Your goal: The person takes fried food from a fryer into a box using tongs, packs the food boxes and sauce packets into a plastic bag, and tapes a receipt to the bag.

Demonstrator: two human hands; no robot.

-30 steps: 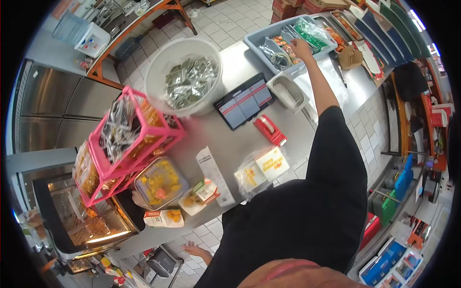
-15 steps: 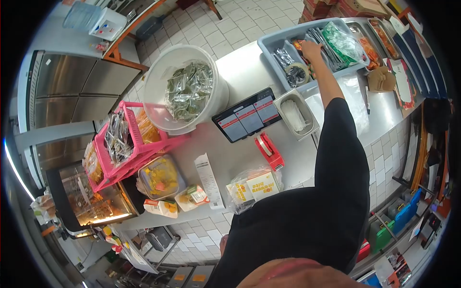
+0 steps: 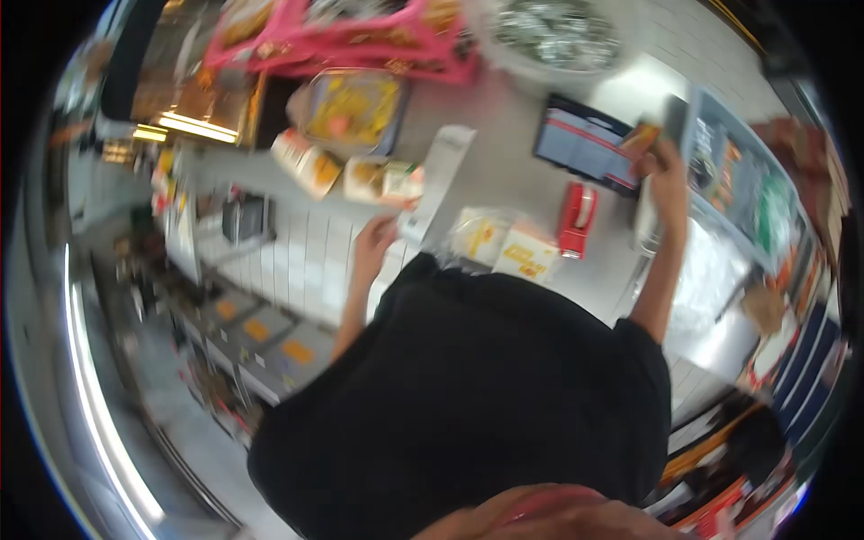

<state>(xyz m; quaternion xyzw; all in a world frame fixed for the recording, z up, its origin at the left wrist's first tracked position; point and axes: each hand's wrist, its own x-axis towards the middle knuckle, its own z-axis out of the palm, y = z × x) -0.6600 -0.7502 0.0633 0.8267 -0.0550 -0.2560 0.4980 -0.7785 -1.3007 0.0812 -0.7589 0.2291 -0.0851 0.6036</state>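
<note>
My right hand (image 3: 664, 166) is closed on a small orange and yellow packet (image 3: 643, 138), blurred by motion. It is over the right end of a black-framed tablet (image 3: 585, 139), beside the grey-blue bin (image 3: 691, 135). My left hand (image 3: 373, 241) is at the counter's near edge, by the lower end of a long paper receipt (image 3: 445, 166); its fingers look bent but are smeared. Two food boxes, one with yellow food (image 3: 310, 164) and one with an orange-printed side (image 3: 399, 183), lie just beyond it. A bagged white box with yellow print (image 3: 525, 252) lies between my hands.
A red tape dispenser (image 3: 577, 220) stands in front of the tablet. Further back are a tub with yellow food (image 3: 353, 106), pink baskets (image 3: 360, 49) and a large clear bucket (image 3: 486, 36) of packets. Clear plastic bags (image 3: 711, 270) lie at the right.
My right hand has come out of the grey-blue bin with a packet and moved left to the tablet. My left hand has risen to the counter edge. The view has turned left.
</note>
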